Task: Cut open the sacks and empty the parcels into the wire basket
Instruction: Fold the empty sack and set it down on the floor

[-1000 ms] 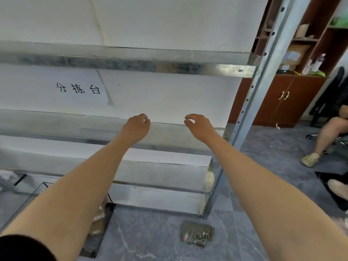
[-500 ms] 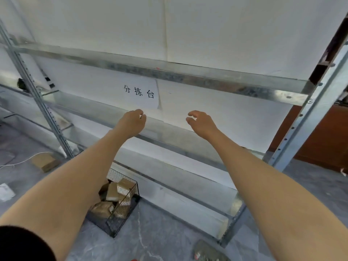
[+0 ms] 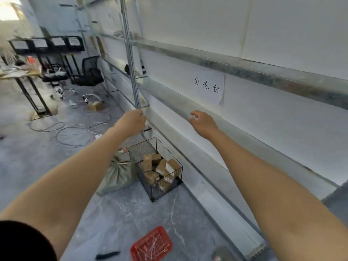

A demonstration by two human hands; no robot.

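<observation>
A black wire basket (image 3: 170, 187) stands on the floor against the metal shelving, holding several brown parcels (image 3: 161, 166). A grey-green tied sack (image 3: 120, 175) lies on the floor, leaning against the basket's left side. My left hand (image 3: 132, 121) is raised in front of me with loosely curled fingers and holds nothing. My right hand (image 3: 202, 122) is also raised, fingers relaxed and slightly curled, empty. Both hands hover well above the basket and sack.
A red plastic tray (image 3: 151, 244) with thin strings lies on the floor near me, a black knife-like tool (image 3: 107, 255) to its left. Metal shelving (image 3: 207, 102) with a paper sign runs along the right. Cables (image 3: 71, 129), office chairs (image 3: 88, 76) and a desk (image 3: 22, 76) fill the far left.
My view has swung left: the basket, sack and red tray have come into sight. Both arms stay stretched out with empty hands.
</observation>
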